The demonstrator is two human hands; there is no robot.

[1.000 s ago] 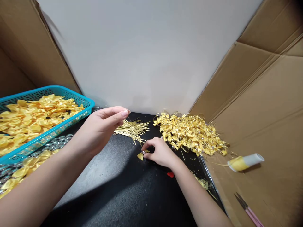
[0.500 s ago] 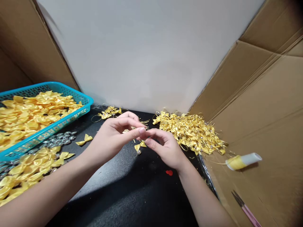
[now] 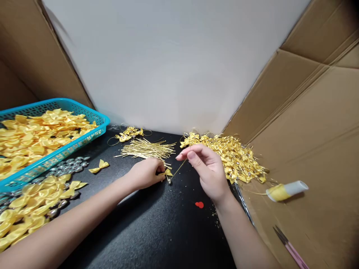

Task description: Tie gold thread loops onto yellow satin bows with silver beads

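Note:
Low over the black tabletop, my left hand pinches a small yellow satin bow, most of it hidden by the fingers. Up and to its right, my right hand has thumb and forefinger closed on a thin gold cord. The cord slants down from those fingertips to a small silvery bell or bead beside the bow. Just behind my left hand lies a heap of straight gold cord pieces. Finished-looking bows with cord loops are piled beyond my right hand.
A turquoise basket full of yellow bows stands at left. Near it lie loose bows, a single bow and silvery beads. Looped bows sit at the back. Right: a cord-wound tube, pink-handled scissors, cardboard walls.
My hands were together, fingertips touching above the bow; they have moved apart. My left hand went down onto the bow, and the cord now stretches to my right hand.

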